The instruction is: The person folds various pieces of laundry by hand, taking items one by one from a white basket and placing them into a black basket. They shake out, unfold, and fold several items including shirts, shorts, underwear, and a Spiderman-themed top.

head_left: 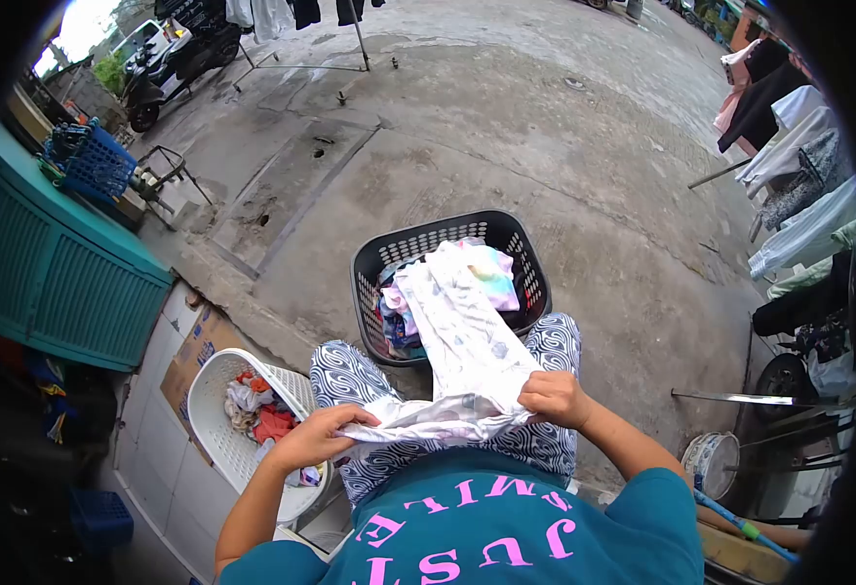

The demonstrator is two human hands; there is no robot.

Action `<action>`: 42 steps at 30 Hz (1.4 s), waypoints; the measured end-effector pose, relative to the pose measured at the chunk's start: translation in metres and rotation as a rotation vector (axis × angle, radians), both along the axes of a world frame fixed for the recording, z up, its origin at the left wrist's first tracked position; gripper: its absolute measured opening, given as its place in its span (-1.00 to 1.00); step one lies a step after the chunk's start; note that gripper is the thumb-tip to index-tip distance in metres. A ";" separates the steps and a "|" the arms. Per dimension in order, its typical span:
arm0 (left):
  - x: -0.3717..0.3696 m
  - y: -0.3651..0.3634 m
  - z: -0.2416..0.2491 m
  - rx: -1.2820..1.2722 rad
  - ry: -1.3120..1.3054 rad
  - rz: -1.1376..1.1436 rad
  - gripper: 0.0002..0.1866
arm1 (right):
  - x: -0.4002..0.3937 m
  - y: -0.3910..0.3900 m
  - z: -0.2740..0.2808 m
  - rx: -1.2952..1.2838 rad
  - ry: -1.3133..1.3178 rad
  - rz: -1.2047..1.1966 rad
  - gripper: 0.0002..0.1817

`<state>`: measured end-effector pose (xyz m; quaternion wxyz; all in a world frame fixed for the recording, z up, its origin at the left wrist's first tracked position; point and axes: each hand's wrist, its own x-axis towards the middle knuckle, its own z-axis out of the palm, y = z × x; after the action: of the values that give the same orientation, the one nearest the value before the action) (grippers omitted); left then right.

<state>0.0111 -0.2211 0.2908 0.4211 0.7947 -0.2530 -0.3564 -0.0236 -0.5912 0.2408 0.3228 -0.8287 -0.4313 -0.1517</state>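
Pinching one white patterned garment point(467, 341) between them, the left hand point(313, 437) and right hand point(553, 398) sit behind one black basket point(369, 268), with one white basket point(215, 429) beside the left.

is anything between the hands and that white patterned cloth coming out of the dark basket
No. The left hand and right hand both already grip the white patterned garment, which trails into the dark laundry basket; nothing visible lies between.

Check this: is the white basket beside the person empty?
No, the white basket holds a heap of red and white clothes, close to the left hand.
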 end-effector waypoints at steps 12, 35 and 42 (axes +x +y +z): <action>0.109 -0.130 -0.110 -0.180 -0.609 -0.149 -0.54 | -0.039 0.018 -0.050 0.097 0.119 -0.209 -0.72; 0.095 -0.125 -0.236 -0.372 0.620 0.758 -0.11 | 0.148 0.065 -0.113 -0.522 0.090 -0.227 -0.28; 0.126 -0.110 -0.195 -0.664 0.292 0.849 -0.22 | 0.188 0.062 -0.130 -0.128 0.765 -0.415 -0.44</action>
<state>0.1371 -0.3309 0.0960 0.7862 0.5939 0.0515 -0.1627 0.1646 -0.5287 0.1111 0.3700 -0.9126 -0.1139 0.1314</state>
